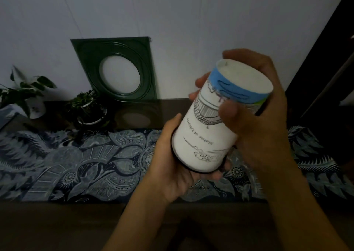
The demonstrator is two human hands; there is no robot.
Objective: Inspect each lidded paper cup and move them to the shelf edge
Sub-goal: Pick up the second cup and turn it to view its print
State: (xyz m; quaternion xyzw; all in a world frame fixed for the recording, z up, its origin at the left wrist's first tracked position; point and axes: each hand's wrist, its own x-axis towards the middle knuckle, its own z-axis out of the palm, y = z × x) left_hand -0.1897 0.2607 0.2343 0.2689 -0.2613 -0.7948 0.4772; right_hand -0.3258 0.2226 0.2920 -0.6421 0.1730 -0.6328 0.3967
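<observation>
Your left hand (172,166) cradles the lidded end while your right hand (256,116) grips the upturned white printed paper cup (206,128) above the shelf: inspection is mid-way, placing remains.

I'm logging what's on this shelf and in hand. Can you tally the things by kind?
Paper cup, held upside down in both hands: 1
Potted plants: 2
Green frame leaning on the wall: 1
Patterned cloth: 1
Total: 5
</observation>
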